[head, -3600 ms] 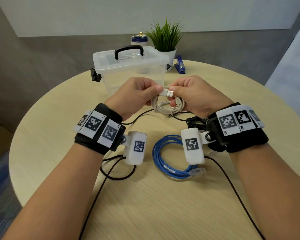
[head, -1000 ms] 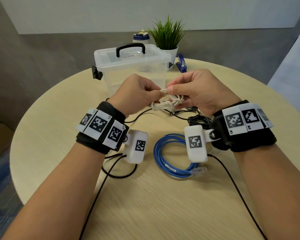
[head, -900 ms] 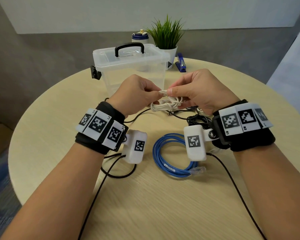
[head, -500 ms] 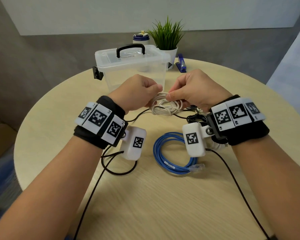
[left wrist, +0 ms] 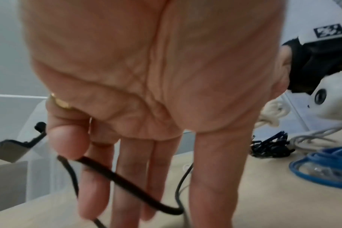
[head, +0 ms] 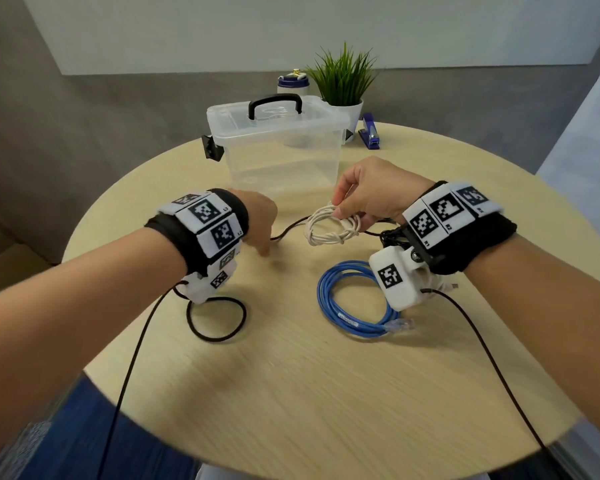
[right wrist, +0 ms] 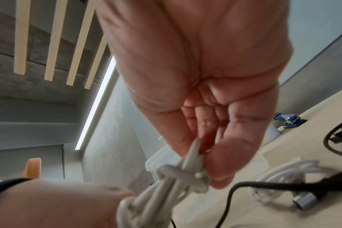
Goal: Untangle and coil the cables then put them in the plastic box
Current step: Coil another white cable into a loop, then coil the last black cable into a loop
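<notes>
Head view: your right hand (head: 374, 192) pinches the coiled white cable (head: 331, 228) at its top, thumb and fingers closed on the strands, the coil hanging just above the round pale wooden table (head: 291, 393), near the centre. Your left hand (head: 258, 220) points down at the thin black cable (head: 288, 230) left of the white coil; the grip cannot be told from here. The clear plastic box with black handle (head: 281, 147), lid on, stands at the far side; the coiled blue network cable (head: 354, 303) lies on the table near your right wrist. A black loop (head: 217, 320) lies below your left wrist. A potted green plant (head: 343, 88), a blue stapler (head: 369, 135) and a blue-capped bottle (head: 293, 83) stand at the far edge. Left wrist view: your left hand (left wrist: 146, 92) has its thumb and forefinger closed on the black cable (left wrist: 127, 183); remaining fingers extend straight. Right wrist view: your right hand (right wrist: 195, 92) clamps the bound white cable (right wrist: 178, 182) between thumb and fingers; another white cable bundle (right wrist: 283, 174) lies on the table to the right.
</notes>
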A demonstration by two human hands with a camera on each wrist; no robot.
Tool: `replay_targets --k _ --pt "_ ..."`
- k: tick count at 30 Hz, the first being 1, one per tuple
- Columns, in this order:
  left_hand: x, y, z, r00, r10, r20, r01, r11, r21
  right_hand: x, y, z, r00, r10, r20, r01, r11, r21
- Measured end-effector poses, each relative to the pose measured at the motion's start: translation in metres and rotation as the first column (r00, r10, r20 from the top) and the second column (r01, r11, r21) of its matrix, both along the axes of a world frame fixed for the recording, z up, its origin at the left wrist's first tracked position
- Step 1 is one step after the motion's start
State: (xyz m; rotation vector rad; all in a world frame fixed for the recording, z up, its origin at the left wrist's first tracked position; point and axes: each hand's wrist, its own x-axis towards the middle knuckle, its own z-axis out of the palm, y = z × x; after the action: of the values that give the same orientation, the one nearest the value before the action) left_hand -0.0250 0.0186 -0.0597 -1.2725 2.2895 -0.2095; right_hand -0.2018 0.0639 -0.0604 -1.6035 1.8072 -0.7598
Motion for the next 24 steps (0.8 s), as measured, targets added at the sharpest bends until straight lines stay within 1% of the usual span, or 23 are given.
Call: replay_targets --k 2,3,4,6,8,10,12,14,17,18,20,21,22,24 --pt "0.001 -0.001 0.001 1.000 0.002 0.029 -0.003 0.999 0.043 0.002 0.000 0.000 1.000 0.002 0.002 -0.002 1.000 0.012" --pt "0.002 -0.002 0.002 1.000 0.006 0.011 -0.006 0.998 0.056 0.003 0.001 0.000 1.000 0.008 0.001 -0.008 1.000 0.018" --pt "0.004 -0.004 0.004 0.999 0.016 -0.044 -0.013 0.998 0.065 0.004 0.001 0.000 1.000 0.018 -0.004 -0.018 1.000 0.025" --pt "0.010 -0.011 0.010 0.968 0.058 -0.246 -0.044 0.997 0.062 0.006 0.002 -0.001 0.999 0.047 -0.023 -0.046 0.998 0.047" --pt "0.015 -0.017 0.020 0.883 0.099 -0.459 -0.085 0.995 0.052 0.010 0.002 -0.003 0.997 0.065 -0.050 -0.061 0.996 0.071" --pt "0.017 -0.021 0.029 0.746 0.132 -0.652 -0.126 0.990 0.057 0.015 0.000 -0.006 0.995 0.058 -0.076 -0.051 0.994 0.096" --pt "0.018 -0.023 0.035 0.564 0.176 -0.807 -0.160 0.982 0.103 0.018 -0.004 -0.008 0.993 0.060 -0.103 -0.047 0.991 0.124" --pt "0.019 -0.022 0.039 0.375 0.228 -0.899 -0.161 0.971 0.179 0.020 -0.008 -0.009 0.975 0.098 -0.199 -0.066 0.984 0.163" --pt "0.022 -0.021 0.043 0.102 0.285 -0.953 -0.054 0.958 0.280 0.020 -0.009 -0.009 0.957 0.133 -0.259 -0.079 0.975 0.209" --pt "0.023 -0.021 0.045 0.027 0.294 -0.955 -0.010 0.956 0.294 0.020 -0.009 -0.009 0.946 0.144 -0.291 -0.085 0.975 0.208" --pt "0.024 -0.021 0.047 -0.102 0.302 -0.948 0.062 0.953 0.296 0.020 -0.006 -0.003 0.929 0.130 -0.347 -0.067 0.980 0.187" --pt "0.024 -0.020 0.048 -0.156 0.304 -0.940 0.089 0.952 0.293 0.019 -0.004 0.001 0.931 0.104 -0.349 -0.055 0.987 0.148" --pt "0.024 -0.019 0.049 -0.204 0.303 -0.931 0.113 0.952 0.285 0.016 -0.004 0.006 0.945 0.060 -0.322 -0.037 0.996 0.077" --pt "0.023 -0.016 0.049 -0.278 0.288 -0.917 0.168 0.954 0.248 0.010 -0.004 0.014 0.974 -0.081 -0.213 0.050 0.988 -0.144"
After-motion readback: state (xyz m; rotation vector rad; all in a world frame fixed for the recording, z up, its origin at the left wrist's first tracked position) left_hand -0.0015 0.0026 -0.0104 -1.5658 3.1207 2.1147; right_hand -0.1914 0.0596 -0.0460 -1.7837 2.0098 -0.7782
